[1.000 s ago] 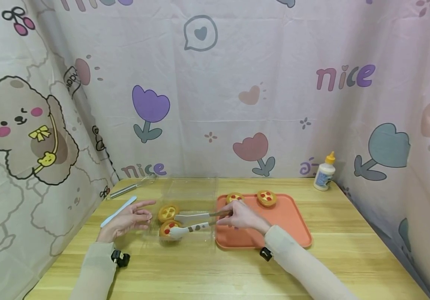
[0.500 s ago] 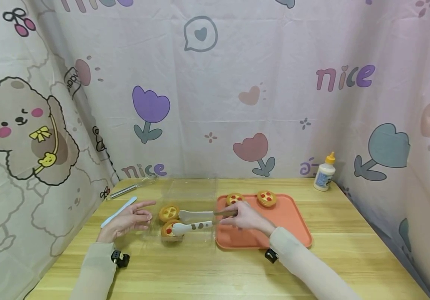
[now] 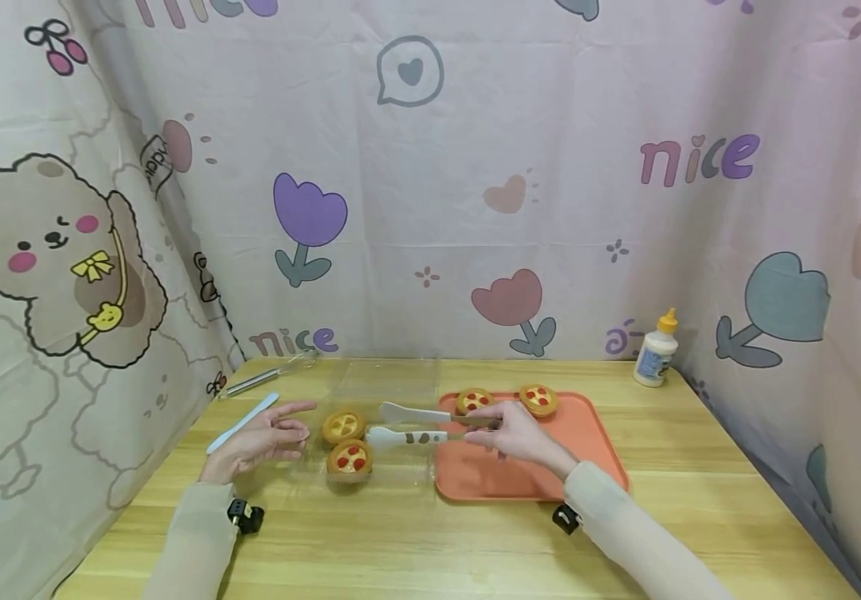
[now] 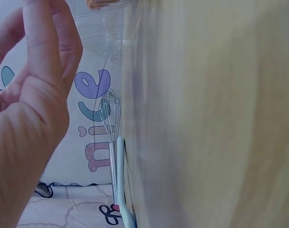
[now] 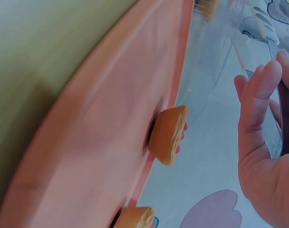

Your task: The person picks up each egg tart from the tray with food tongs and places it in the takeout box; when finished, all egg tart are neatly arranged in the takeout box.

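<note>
My right hand [image 3: 520, 435] grips a pair of tongs [image 3: 418, 437] with white, brown-spotted ends, in the head view. The two arms are spread, nothing between their tips, over a clear plastic box [image 3: 392, 379]. At the box's left end sit two small toy tarts: one with a yellow lattice top [image 3: 343, 427], one with red dots [image 3: 350, 458]. Beside the box's left side, my left hand [image 3: 257, 440] hovers with relaxed fingers and holds nothing; the left wrist view shows the palm [image 4: 40, 99] raised off the table.
On the right, an orange tray [image 3: 573, 454] bears two more red-dotted tarts [image 3: 538, 400] along its far edge. A pale blue utensil [image 3: 242, 423] and a whisk [image 3: 253, 382] lie at the left. A glue bottle [image 3: 655, 357] stands at the back right, before the patterned curtain.
My right hand has drawn the tongs to the right, so their tips have come off the red-dotted tart in the box. The left hand keeps its place.
</note>
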Available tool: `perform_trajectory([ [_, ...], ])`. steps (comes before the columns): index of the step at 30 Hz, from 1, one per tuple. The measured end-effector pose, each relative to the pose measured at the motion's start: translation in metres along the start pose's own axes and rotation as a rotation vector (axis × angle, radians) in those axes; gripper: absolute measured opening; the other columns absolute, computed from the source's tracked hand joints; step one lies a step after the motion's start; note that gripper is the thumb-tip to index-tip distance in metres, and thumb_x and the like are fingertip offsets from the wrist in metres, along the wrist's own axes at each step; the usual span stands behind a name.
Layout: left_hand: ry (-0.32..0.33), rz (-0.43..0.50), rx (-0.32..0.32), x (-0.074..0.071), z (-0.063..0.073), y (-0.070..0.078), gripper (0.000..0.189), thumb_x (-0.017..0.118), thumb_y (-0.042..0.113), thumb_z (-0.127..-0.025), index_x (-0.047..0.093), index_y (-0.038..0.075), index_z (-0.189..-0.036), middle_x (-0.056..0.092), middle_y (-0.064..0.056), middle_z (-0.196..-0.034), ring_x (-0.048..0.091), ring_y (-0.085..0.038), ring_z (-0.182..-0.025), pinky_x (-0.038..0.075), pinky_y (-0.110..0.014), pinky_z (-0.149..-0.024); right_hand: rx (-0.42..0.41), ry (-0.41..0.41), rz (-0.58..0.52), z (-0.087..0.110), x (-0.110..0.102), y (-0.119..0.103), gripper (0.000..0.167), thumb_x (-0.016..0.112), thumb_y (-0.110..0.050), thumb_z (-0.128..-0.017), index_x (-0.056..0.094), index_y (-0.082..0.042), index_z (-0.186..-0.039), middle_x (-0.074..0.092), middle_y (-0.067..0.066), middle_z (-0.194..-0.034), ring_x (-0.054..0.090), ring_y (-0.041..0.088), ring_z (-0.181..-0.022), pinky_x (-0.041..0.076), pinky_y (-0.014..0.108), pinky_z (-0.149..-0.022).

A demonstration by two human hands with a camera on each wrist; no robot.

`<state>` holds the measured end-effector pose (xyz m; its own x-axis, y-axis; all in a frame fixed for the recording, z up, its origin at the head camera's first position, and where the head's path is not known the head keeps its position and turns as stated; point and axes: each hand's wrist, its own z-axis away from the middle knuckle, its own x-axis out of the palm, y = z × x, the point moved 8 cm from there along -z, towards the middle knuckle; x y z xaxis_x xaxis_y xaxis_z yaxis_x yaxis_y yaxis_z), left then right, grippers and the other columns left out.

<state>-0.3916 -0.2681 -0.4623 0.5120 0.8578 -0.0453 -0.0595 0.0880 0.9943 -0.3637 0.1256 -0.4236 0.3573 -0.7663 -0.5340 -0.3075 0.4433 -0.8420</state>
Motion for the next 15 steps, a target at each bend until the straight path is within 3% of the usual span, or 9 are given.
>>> perform_trajectory([
  [6, -0.002, 0.014, 0.002, 0.0, -0.001, -0.001, 0.074, 0.059, 0.004, -0.096, 0.014, 0.0, -0.155, 0.067, -0.004, -0.102, 0.067, -0.015, -0.089, 0.061, -0.036, -0.081, 0.027, 0.038, -0.003, 0.004, -0.01, 0.005, 0.046, 0.076, -0.037, -0.085, 0.067, -0.02, -0.127, 0.072, 0.016, -0.089, 0.064, 0.032, -0.063, 0.057, 0.051, -0.053],
  [15, -0.038, 0.035, 0.033, 0.002, -0.003, 0.001, 0.071, 0.055, 0.001, -0.098, 0.012, -0.002, -0.155, 0.069, -0.003, -0.1, 0.068, -0.014, -0.089, 0.061, -0.035, -0.08, 0.033, 0.077, -0.029, 0.014, -0.022, 0.012, 0.05, 0.077, -0.037, -0.084, 0.065, -0.017, -0.129, 0.072, 0.007, -0.107, 0.066, 0.04, -0.077, 0.058, 0.049, -0.054],
])
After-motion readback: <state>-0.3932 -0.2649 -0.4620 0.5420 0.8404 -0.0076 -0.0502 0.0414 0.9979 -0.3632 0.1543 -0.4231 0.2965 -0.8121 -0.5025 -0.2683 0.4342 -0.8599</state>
